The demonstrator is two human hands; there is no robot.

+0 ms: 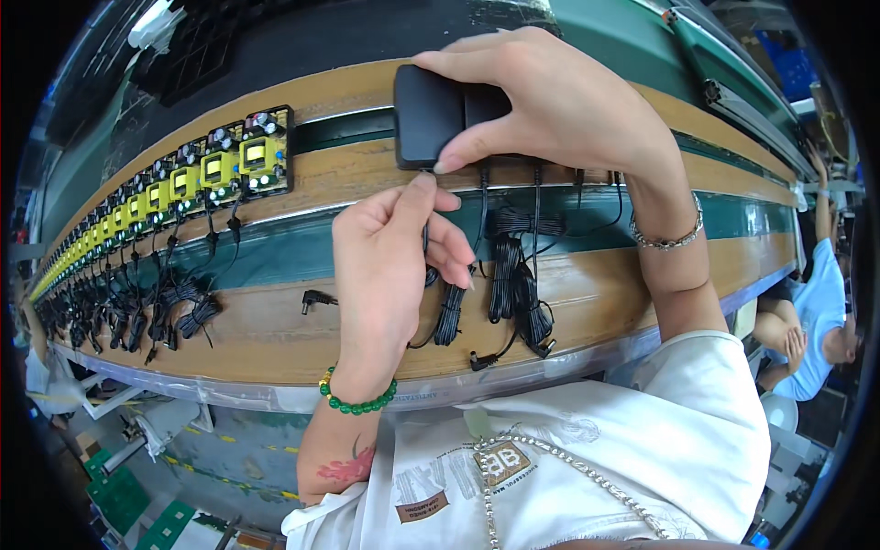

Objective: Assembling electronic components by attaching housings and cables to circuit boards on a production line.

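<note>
A black box (426, 119) over the far middle of the desk (266, 341).
The right hand (568, 103) has its grip closed around the box. The left hand (378, 252) is half curled by the near edge; I cannot tell if its grip holds anything.

Wooden bench (266, 353): coiled black cables (503, 280), circuit boards (217, 171) in row

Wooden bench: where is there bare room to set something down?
Bare wood shows on the front strip between the left cable bundles and the left hand, beside a plug; and between the middle cable bundles and the right forearm. Crowded: the circuit boards and both bundle groups.
</note>
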